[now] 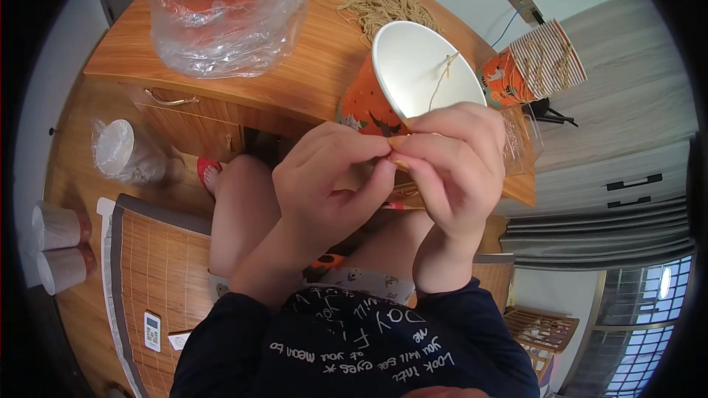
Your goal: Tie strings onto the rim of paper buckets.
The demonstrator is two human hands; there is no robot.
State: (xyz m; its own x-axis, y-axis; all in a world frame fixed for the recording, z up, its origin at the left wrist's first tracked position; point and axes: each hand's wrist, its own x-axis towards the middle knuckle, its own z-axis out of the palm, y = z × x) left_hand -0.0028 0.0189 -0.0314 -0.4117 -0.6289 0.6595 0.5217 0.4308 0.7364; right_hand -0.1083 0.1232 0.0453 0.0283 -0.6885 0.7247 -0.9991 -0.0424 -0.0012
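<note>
In front of me, my left hand (332,166) and my right hand (459,162) meet, thumbs and forefingers pinched together at the tips. A thin tan twine (436,88) comes out of an orange paper bucket (361,99) with a white inside and runs down behind my right fingers toward the pinch. Its held end is mostly covered by the fingertips. The bucket tilts on the table just beyond my hands, its mouth turned toward me. A knotted bit of the twine shows against the inner wall near the right rim.
On the wooden table (317,51) lies a heap of tan twine (387,6). A plastic-wrapped bucket stack (221,15) stands at the left. Twine strands drape over stacked buckets (542,63) at the right. More wrapped buckets (122,151) and a remote control (152,332) are at lower left.
</note>
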